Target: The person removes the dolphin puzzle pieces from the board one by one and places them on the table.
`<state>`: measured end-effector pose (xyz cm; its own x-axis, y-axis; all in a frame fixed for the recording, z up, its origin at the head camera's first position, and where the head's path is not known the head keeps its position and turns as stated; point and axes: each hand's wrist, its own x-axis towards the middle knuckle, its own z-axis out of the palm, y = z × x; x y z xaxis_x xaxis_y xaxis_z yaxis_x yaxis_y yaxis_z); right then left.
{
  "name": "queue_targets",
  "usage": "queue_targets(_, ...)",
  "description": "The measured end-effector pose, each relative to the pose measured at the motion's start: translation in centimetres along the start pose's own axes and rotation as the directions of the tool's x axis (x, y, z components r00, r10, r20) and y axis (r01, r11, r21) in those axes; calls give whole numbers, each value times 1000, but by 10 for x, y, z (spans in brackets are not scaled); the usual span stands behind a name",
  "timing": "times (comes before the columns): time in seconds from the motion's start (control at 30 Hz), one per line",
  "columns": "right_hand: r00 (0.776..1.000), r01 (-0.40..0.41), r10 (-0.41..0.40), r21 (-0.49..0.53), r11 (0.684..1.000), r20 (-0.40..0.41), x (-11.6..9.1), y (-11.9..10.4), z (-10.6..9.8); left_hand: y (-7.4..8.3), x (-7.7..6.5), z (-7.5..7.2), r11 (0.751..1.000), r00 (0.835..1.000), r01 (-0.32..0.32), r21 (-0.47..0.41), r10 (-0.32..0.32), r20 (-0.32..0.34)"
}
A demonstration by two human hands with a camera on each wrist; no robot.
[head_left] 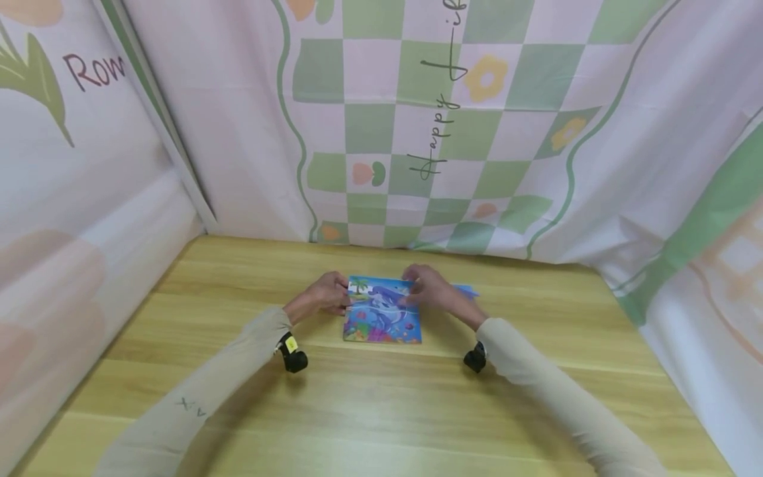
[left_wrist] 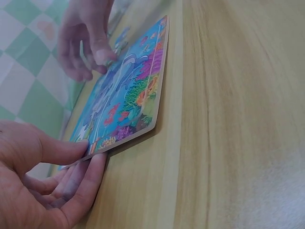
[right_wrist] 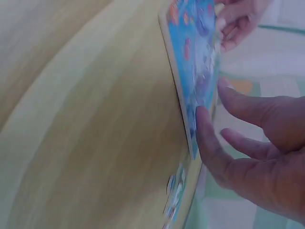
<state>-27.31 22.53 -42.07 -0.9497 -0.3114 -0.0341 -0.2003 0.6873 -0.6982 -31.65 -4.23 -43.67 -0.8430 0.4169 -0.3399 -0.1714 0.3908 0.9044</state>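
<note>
A flat puzzle board (head_left: 383, 324) with a dolphin and coral sea picture lies on the wooden table, its left side slightly raised in the left wrist view. My left hand (head_left: 329, 293) pinches the board's left edge, thumb on top and fingers beneath. Over the upper right part of the board is my right hand (head_left: 428, 287); in the right wrist view its thumb and fingers stand apart, with one fingertip at the board's edge. No held thing shows between them.
Small loose puzzle pieces (right_wrist: 175, 193) lie on the table (head_left: 381, 411) just right of the board; in the head view a blue bit (head_left: 466, 290) shows behind my right wrist. A checked curtain (head_left: 417, 132) hangs along the back edge.
</note>
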Motion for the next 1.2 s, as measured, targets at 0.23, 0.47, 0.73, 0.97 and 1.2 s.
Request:
queue_targets(0.23, 998, 10, 0, -167, 986, 61, 0, -10, 9, 0, -2, 0, 1000, 1000, -19, -12, 19, -3)
queue_targets(0.47, 997, -37, 47, -160, 986, 61, 3, -12, 11, -2, -2, -1, 999, 1000, -15, -34, 15, 12)
queue_targets(0.73, 996, -52, 67, -228, 972, 60, 8, -9, 7, -1, -2, 2, 999, 999, -31, -40, 31, 9)
queue_targets(0.97, 995, -47, 67, -242, 969, 74, 10, -9, 4, -2, -1, 2, 999, 1000, -28, -37, 28, 7)
queue_targets(1.2, 997, -23, 40, -250, 968, 63, 10, -9, 3, -1, -2, 2, 999, 1000, -23, -26, 23, 1)
